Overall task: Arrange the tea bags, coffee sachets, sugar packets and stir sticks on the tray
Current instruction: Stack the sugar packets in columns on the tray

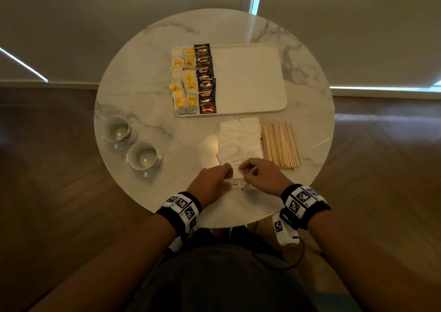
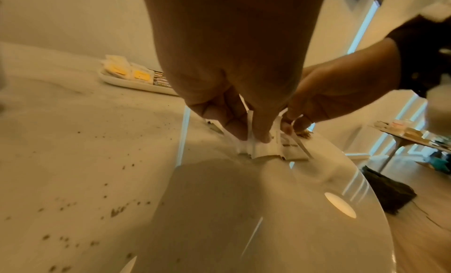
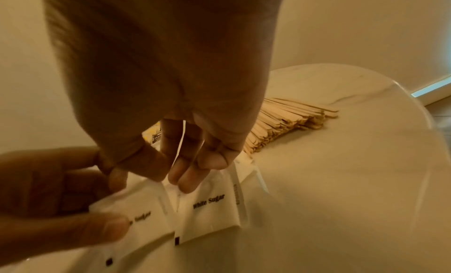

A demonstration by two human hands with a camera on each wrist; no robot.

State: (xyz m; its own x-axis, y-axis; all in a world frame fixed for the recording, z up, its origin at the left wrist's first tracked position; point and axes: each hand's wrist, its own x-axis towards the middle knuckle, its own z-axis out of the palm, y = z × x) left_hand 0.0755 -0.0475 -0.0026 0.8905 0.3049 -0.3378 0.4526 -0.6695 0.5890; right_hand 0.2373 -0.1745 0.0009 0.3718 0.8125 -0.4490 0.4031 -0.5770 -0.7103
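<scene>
White sugar packets (image 3: 209, 217), printed "White Sugar", lie joined in a strip, pinched at adjacent packets by the fingertips (image 3: 182, 177). Wooden stir sticks (image 1: 280, 144) lie heaped just beyond the right fingers.

We see the tray (image 1: 250, 111) behind the sugar packets (image 1: 238, 142), stir sticks (image 1: 280, 144) right of them, teacups (image 1: 130, 142) far left.

- Five black coffee sachets (image 1: 206, 78), upper centre of frame
- Two white porcelain cups (image 1: 130, 144), left
- One white rectangular tray (image 1: 250, 80)
- Stir sticks, tea bags: uncountable
</scene>
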